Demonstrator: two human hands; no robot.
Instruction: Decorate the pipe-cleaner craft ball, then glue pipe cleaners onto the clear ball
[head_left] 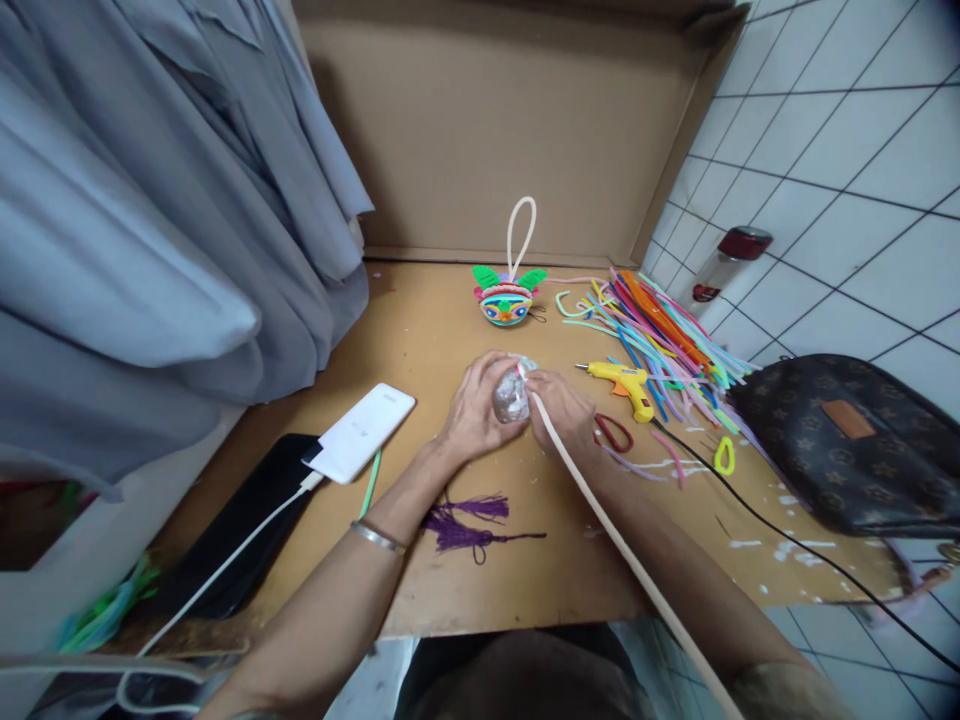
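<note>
My left hand (478, 405) is wrapped round a clear, shiny ball (511, 398) with white patches, above the middle of the table. Against the ball's right side, the fingers of my right hand (562, 408) pinch the end of a long cream pipe cleaner (600, 515), which trails down over my right forearm. A little pink shows at the top of the ball. Beyond my hands sits a colourful ornament (506, 303) with green ears, a painted-looking face and a white loop on top. Purple tassels (480, 522) lie close to my left wrist.
A yellow glue gun (622, 385) with a black cord lies right of my hands. Behind it spreads a pile of coloured pipe cleaners (660, 330), beside a brown patterned bag (862, 440). At left are a white power bank (364, 432), a black device (240, 530) and a grey curtain (150, 200).
</note>
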